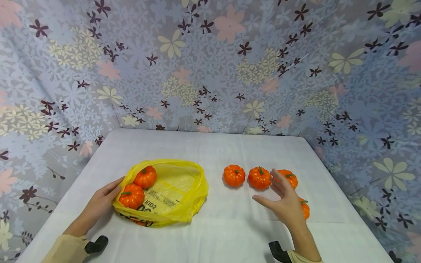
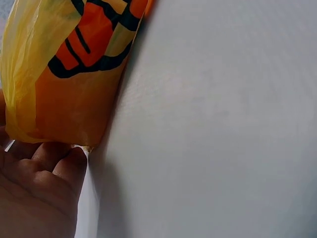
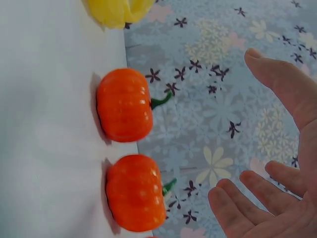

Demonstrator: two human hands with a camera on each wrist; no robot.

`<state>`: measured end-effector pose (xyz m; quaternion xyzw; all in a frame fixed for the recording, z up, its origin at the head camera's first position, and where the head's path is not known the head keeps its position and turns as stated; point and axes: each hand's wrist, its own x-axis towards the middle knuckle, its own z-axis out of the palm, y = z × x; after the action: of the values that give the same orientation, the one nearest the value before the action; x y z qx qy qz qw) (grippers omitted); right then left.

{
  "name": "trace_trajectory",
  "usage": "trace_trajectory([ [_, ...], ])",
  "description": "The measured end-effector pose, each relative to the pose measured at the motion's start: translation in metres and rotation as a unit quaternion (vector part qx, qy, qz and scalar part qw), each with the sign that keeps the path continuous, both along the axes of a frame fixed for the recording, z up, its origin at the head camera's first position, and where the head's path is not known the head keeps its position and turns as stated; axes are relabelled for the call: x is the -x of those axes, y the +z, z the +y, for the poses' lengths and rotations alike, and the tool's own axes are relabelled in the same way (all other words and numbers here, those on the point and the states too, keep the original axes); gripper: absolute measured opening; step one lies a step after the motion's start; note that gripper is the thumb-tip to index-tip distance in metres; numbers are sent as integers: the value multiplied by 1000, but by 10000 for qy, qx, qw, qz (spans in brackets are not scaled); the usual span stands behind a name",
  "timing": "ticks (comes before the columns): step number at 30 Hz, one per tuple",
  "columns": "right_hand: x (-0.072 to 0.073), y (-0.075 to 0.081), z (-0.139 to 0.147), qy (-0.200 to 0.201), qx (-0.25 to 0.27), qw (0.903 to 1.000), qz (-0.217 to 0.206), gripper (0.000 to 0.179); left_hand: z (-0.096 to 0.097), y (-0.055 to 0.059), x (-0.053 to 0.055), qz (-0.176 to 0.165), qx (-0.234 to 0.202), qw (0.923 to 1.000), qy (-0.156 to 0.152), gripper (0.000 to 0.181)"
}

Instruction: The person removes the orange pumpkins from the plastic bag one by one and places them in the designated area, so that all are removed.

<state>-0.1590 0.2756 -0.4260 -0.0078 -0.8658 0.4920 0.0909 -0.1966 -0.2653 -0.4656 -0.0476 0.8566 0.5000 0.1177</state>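
Note:
An opened yellow plastic bag with dark lettering lies on the left part of the table. Two small orange toy pumpkins, an upper one and a lower one, show inside its left end. My left hand holds the bag's left edge, its bent fingers against the plastic. Over the right side, my right hand is spread above the table, thumb apart from the fingers, holding nothing. Near its fingertips are a pumpkin with a green stem and another one, partly hidden by the fingers.
Farther left in the row sits one more pumpkin. Another pumpkin is partly covered by the right hand. A white cloth covers the table, and a flowered curtain hangs behind it and at both sides.

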Motion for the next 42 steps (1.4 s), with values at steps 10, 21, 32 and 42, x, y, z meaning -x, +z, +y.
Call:
trace_trajectory([
  [10,12,-7,-24,319,270,9991,-53,105,0,0,0,-37,0,10000,39,68],
  [21,14,-15,-36,564,613,9964,-168,106,1,0,1,-72,44,9999,82,69],
  [32,26,-13,-64,857,395,9955,-69,100,1,1,0,-66,50,10000,41,69],
  [42,36,-12,-93,1147,339,9928,-29,98,2,1,0,-68,165,9998,32,67],
])
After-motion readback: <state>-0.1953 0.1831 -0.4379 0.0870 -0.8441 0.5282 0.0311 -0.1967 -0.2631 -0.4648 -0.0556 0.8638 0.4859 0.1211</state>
